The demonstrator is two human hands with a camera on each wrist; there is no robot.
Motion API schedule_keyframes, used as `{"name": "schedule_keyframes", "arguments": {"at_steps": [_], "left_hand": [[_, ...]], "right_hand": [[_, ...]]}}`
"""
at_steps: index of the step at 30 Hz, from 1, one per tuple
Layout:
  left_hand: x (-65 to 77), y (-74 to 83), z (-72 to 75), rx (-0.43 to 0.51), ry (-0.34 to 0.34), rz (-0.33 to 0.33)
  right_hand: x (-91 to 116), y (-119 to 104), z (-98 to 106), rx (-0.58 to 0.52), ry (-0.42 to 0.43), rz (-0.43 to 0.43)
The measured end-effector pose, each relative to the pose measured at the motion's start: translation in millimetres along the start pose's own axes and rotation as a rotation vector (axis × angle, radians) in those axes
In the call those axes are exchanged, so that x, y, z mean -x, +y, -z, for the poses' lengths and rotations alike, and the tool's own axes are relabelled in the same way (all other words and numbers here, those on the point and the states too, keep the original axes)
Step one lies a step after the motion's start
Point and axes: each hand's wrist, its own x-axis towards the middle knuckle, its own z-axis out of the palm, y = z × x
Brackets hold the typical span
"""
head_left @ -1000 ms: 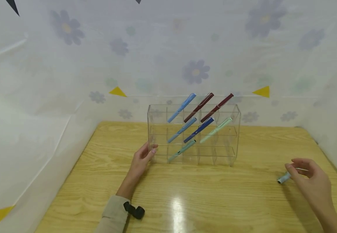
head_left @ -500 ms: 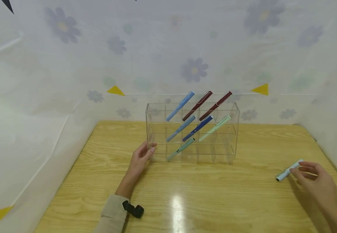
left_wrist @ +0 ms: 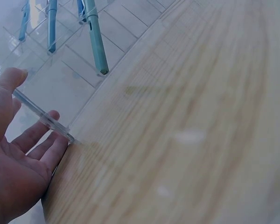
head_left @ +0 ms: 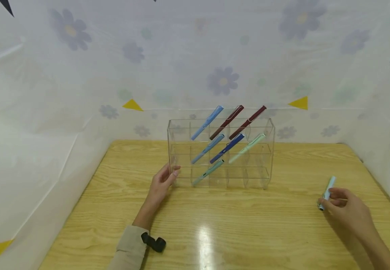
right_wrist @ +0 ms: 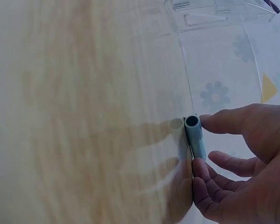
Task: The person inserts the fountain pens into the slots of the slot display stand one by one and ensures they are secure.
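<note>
A clear acrylic pen rack [head_left: 221, 183] with rows of compartments stands on the table, pens leaning in it. My left hand [head_left: 161, 183] holds its left side edge, thumb in front and fingers round behind; the left wrist view shows this edge between thumb and fingers. At the right, a pale blue pen [head_left: 329, 187] lies at the tabletop, its dark open end toward me. My right hand [head_left: 350, 210] has thumb and fingertips on this pen, pinching it near its lower end. In the right wrist view, the thumb touches the pen's open end [right_wrist: 192, 122].
Light blue [head_left: 207, 123] and two maroon pens fill part of the top row. A blue pen, a dark blue pen [head_left: 227, 148] and a mint pen [head_left: 247, 148] sit mid-row; a teal pen [head_left: 208, 172] is at the bottom. A flowered sheet [head_left: 168, 56] surrounds the table.
The right hand has shifted left along the pale blue pen, which has turned to point more directly away from me. The left hand stays on the rack.
</note>
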Motion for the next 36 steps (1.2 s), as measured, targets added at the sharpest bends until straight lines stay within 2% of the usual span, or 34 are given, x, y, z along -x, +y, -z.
{"name": "schedule_keyframes", "arguments": {"at_steps": [7, 17, 21, 27, 32, 36], "left_hand": [[0.2, -0.3, 1.4, -0.006, 0.002, 0.003], [1.0, -0.6, 0.5, -0.005, -0.006, 0.01], [0.8, -0.3, -0.3, -0.002, -0.007, 0.016], [0.8, 0.0, -0.9, -0.011, 0.002, 0.015], [0.4, 0.2, 0.0, -0.009, -0.004, 0.006], [0.0, -0.4, 0.9, -0.006, -0.012, 0.002]], "right_hand": [[-4, -6, -1, 0.007, -0.037, 0.034], [-2, -3, -10, 0.041, 0.065, 0.144], [0, -3, -11, 0.044, 0.089, 0.152], [3, -10, -8, -0.019, 0.15, 0.124], [0, -15, -4, -0.11, 0.218, 0.193], [-1, -19, -2, -0.186, 0.219, 0.213]]}}
